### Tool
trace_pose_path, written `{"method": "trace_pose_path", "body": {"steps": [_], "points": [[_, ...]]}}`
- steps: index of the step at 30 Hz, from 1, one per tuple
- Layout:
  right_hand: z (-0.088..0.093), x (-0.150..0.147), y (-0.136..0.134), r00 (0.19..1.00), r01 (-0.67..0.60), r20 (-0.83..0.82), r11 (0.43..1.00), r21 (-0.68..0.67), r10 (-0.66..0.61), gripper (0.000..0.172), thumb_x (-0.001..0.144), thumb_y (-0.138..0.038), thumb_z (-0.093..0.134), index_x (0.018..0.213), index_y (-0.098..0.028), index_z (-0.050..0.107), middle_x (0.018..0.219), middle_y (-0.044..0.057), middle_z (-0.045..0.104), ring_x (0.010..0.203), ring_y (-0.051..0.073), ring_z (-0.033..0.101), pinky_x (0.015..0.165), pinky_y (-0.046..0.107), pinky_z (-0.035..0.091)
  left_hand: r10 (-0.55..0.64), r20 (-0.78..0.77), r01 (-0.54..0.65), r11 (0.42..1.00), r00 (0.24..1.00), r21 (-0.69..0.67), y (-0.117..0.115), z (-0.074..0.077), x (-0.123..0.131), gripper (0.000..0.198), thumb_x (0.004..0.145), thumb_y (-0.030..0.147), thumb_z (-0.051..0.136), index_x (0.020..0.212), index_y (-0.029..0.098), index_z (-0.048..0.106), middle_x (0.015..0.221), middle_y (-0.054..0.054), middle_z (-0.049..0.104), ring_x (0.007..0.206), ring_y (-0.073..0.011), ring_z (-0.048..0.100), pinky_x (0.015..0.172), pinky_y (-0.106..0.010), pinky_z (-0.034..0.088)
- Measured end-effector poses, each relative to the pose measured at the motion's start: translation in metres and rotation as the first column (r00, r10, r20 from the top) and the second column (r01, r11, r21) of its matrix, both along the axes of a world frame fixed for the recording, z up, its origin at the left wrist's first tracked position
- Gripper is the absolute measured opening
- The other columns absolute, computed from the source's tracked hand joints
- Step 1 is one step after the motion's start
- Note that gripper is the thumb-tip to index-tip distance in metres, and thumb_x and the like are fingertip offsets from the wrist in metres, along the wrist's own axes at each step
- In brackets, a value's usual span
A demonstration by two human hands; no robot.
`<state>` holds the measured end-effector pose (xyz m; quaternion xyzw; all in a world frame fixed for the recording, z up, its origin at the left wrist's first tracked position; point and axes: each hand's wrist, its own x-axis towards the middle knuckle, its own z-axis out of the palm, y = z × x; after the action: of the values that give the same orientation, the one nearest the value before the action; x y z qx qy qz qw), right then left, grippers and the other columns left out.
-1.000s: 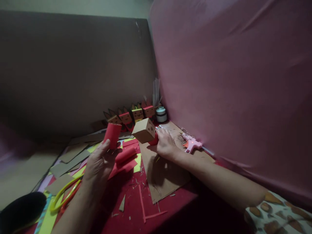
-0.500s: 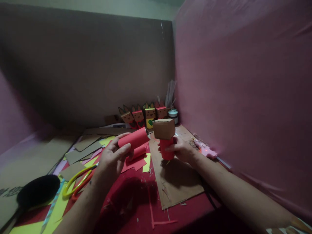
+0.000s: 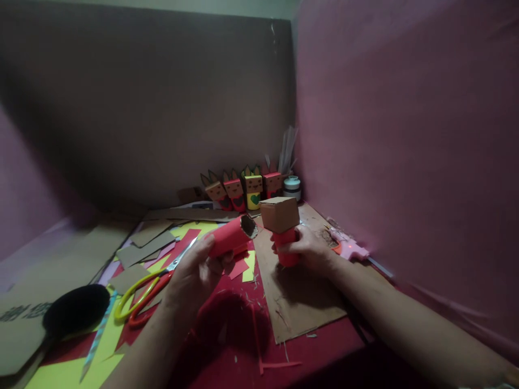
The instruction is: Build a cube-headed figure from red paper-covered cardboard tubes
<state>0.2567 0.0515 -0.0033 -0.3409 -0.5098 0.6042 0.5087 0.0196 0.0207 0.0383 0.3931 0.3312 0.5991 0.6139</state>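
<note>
My left hand is closed around a red paper-covered tube, held tilted with its open, brown-lined end toward the right. In my right hand is a second red tube, upright, gripped around its side. A brown cardboard box sits on top of that second tube. Beneath it lies a flat cardboard sheet. Red paper pieces and a yellow strip lie between the hands, partly hidden by the left tube.
Several box-headed paper figures stand at the back, beside a white-lidded jar. A pink glue gun lies right. At left are scissors, a black round paddle-shaped object, a striped pencil and cardboard scraps.
The left tube has turned so its open end now faces more toward me. The right hand still holds the other tube with the box on top. The whole view has shifted slightly.
</note>
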Motion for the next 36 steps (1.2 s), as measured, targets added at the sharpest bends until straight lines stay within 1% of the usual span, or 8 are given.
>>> {"method": "trace_pose_path", "body": {"steps": [6,13,20,23,27,30,33,36], "points": [[0.001,0.001,-0.003,0.999,0.032,-0.046,0.999,0.038,-0.030,0.032,0.055,-0.026,0.084,0.078,-0.015,0.065,0.072,0.003,0.063,0.061,0.015,0.057,0.058,0.032,0.048,0.033,0.015,-0.032,0.998,0.999,-0.062,0.004,-0.004,0.002,0.031,0.063,0.036,0.086,0.079,0.014,0.072,0.066,-0.006,0.067,0.052,-0.0134,0.058,0.047,-0.023,0.050],[0.002,0.000,-0.004,0.987,0.043,-0.155,0.998,0.039,-0.036,0.034,0.058,-0.031,0.082,0.085,-0.016,0.065,0.074,0.003,0.066,0.061,0.016,0.061,0.057,0.030,0.049,0.016,-0.092,-0.008,0.997,0.996,0.083,0.006,-0.006,0.003,0.037,0.062,0.038,0.088,0.083,0.014,0.070,0.071,-0.006,0.068,0.055,-0.0152,0.060,0.046,-0.024,0.050],[0.000,0.002,-0.005,0.982,0.022,-0.191,0.999,0.049,-0.012,0.047,0.058,-0.035,0.085,0.096,-0.017,0.064,0.081,0.004,0.067,0.066,0.017,0.064,0.061,0.030,0.051,0.013,-0.126,-0.002,0.996,0.992,0.088,0.002,-0.004,0.001,0.050,0.063,0.025,0.087,0.105,0.015,0.061,0.082,-0.004,0.070,0.062,-0.0134,0.064,0.055,-0.022,0.055],[-0.002,0.002,-0.002,0.983,-0.006,-0.185,0.998,0.055,0.016,0.055,0.057,-0.046,0.087,0.097,-0.018,0.061,0.081,0.004,0.066,0.063,0.017,0.063,0.057,0.031,0.051,0.062,-0.188,-0.033,0.988,0.980,0.152,-0.003,-0.002,0.003,0.049,0.066,0.025,0.086,0.107,0.017,0.061,0.083,-0.002,0.070,0.063,-0.0121,0.064,0.062,-0.022,0.057],[-0.002,0.001,-0.002,0.978,0.000,-0.208,0.998,0.059,0.012,0.061,0.061,-0.063,0.082,0.100,-0.021,0.058,0.081,0.004,0.066,0.062,0.017,0.060,0.057,0.032,0.051,0.184,-0.296,-0.101,0.956,0.937,0.274,-0.012,-0.001,0.008,0.045,0.071,0.027,0.084,0.110,0.022,0.062,0.095,-0.002,0.070,0.079,-0.0153,0.067,0.070,-0.023,0.058],[-0.002,0.000,-0.005,0.977,0.032,-0.211,0.998,0.059,-0.019,0.062,0.065,-0.065,0.079,0.105,-0.022,0.058,0.082,0.004,0.066,0.062,0.017,0.060,0.059,0.031,0.051,0.285,-0.319,-0.172,0.925,0.904,0.340,-0.019,0.001,0.013,0.046,0.068,0.027,0.085,0.109,0.023,0.063,0.092,-0.003,0.069,0.073,-0.0161,0.065,0.063,-0.023,0.056],[-0.003,-0.001,-0.006,0.984,0.042,-0.177,0.998,0.052,-0.032,0.060,0.065,-0.065,0.079,0.100,-0.020,0.060,0.080,0.005,0.066,0.063,0.018,0.061,0.056,0.030,0.050,0.341,-0.311,-0.216,0.902,0.887,0.373,-0.024,0.004,0.020,0.046,0.065,0.026,0.086,0.105,0.022,0.064,0.087,-0.003,0.068,0.064,-0.0156,0.062,0.055,-0.024,0.052],[-0.003,-0.001,-0.006,0.988,0.035,-0.152,0.998,0.055,-0.026,0.059,0.064,-0.062,0.080,0.100,-0.018,0.062,0.082,0.007,0.068,0.068,0.021,0.064,0.057,0.031,0.052,0.355,-0.303,-0.236,0.900,0.884,0.366,-0.028,0.007,0.025,0.047,0.060,0.024,0.088,0.102,0.021,0.066,0.089,-0.005,0.069,0.070,-0.0195,0.064,0.056,-0.026,0.053]]}}
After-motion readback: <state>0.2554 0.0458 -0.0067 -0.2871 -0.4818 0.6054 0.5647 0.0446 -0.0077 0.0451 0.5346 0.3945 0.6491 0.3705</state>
